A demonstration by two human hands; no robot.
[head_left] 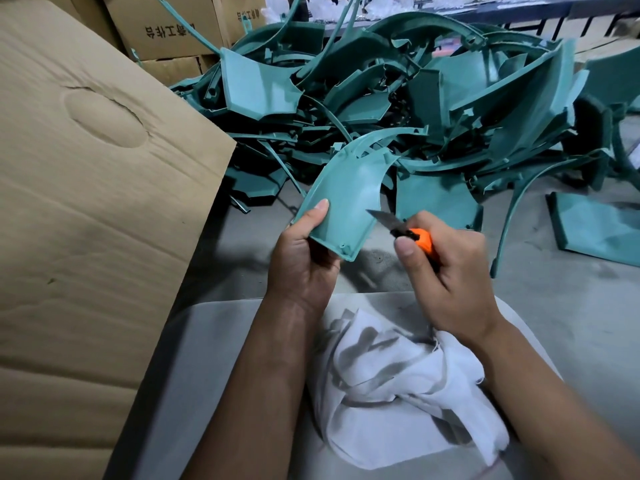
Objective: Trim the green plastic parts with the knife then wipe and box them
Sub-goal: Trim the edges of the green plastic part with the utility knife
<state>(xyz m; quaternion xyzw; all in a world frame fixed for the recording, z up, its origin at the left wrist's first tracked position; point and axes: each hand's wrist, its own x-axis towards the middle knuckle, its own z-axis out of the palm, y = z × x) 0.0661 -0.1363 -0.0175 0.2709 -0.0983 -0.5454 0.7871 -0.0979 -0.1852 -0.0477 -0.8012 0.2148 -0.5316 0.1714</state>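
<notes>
My left hand (304, 258) grips the near end of a curved green plastic part (346, 192), thumb on its top face, holding it up above the grey table (561, 306). My right hand (446, 275) holds an orange-handled knife (420, 239); its blade points left and its tip lies against the part's right edge. A crumpled white cloth (405, 379) lies on my lap below both hands. A big heap of green plastic parts (398, 98) covers the table beyond.
A large cardboard box flap (86, 202) fills the left side. More cardboard boxes (166, 29) with printed text stand at the back left. Loose green pieces (602, 223) lie at the right of the table.
</notes>
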